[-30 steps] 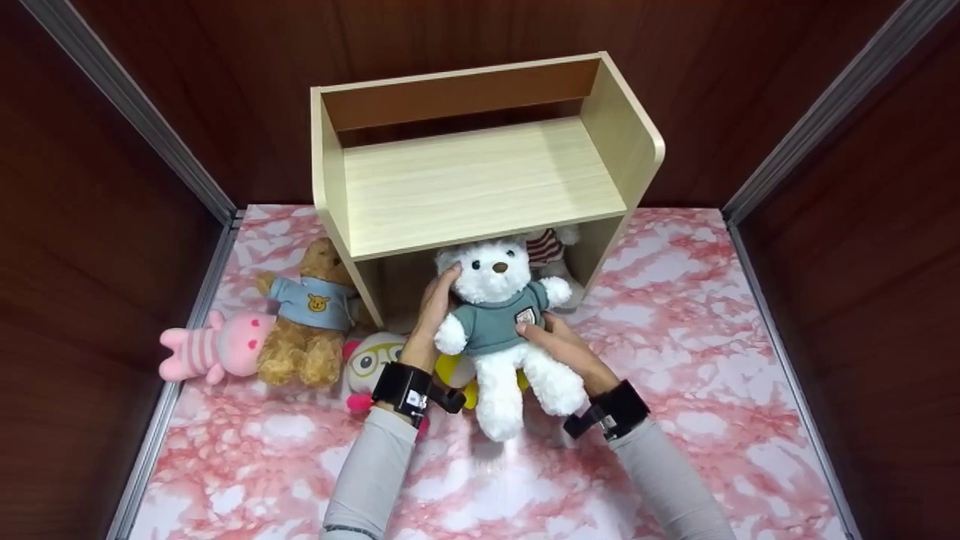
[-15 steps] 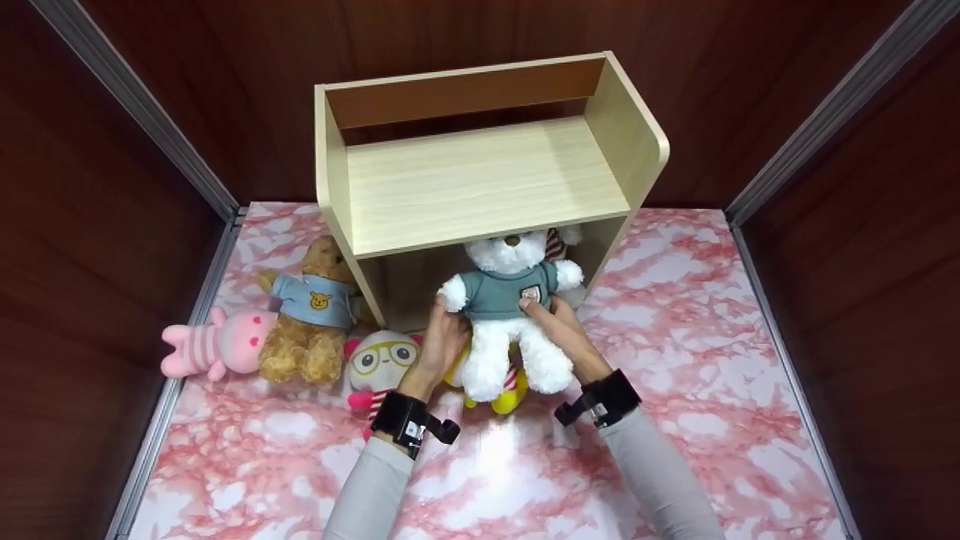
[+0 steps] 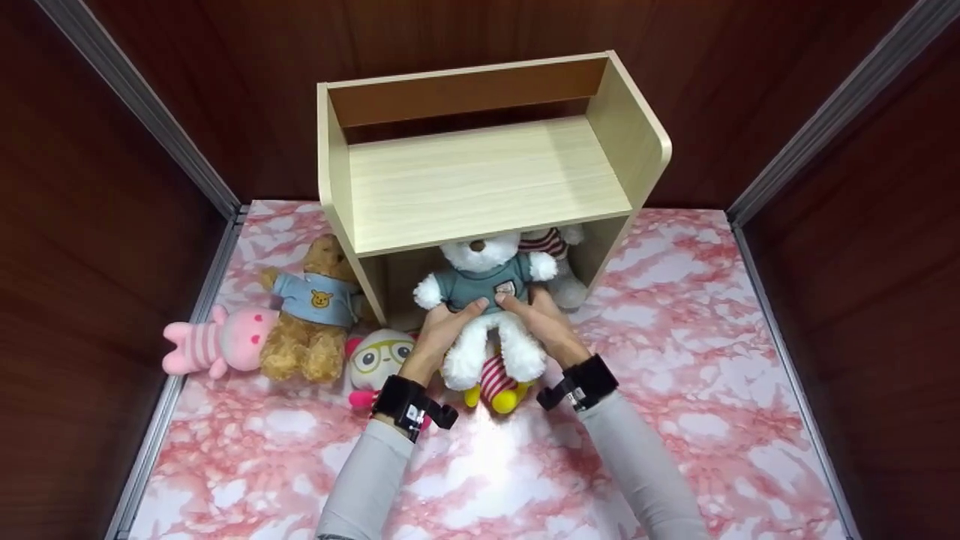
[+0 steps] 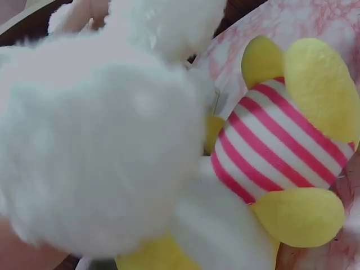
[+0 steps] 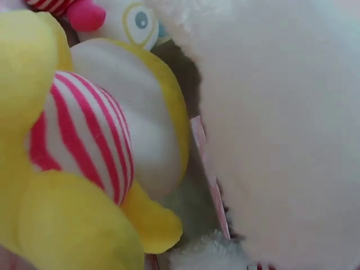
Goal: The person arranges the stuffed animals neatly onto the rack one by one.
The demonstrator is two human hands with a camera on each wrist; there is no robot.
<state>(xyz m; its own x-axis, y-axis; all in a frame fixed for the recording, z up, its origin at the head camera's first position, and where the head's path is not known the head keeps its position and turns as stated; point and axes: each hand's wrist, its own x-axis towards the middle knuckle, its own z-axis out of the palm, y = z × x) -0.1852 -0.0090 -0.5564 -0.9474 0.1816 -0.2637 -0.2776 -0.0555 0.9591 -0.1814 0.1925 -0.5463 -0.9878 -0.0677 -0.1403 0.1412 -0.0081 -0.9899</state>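
Observation:
A white teddy bear in a green sweater is held upright at the opening of the shelf unit's lower compartment, the top of its head hidden under the shelf board. My left hand grips its waist on one side, thumb on the front. On the other side my right hand grips it likewise. White fur fills much of the left wrist view, and also fur in the right wrist view. Below the bear's legs lies a yellow plush toy with a pink-and-white striped body.
The wooden shelf unit stands at the back. Inside its lower right corner sits a plush in a red-striped top. To the left lie a panda plush with glasses, a brown bear and a pink plush on the marbled floor.
The teddy bear has gone back under the shelf board, then shifted left. My left hand has slid from beside its head down to its waist. My right hand has moved along with it.

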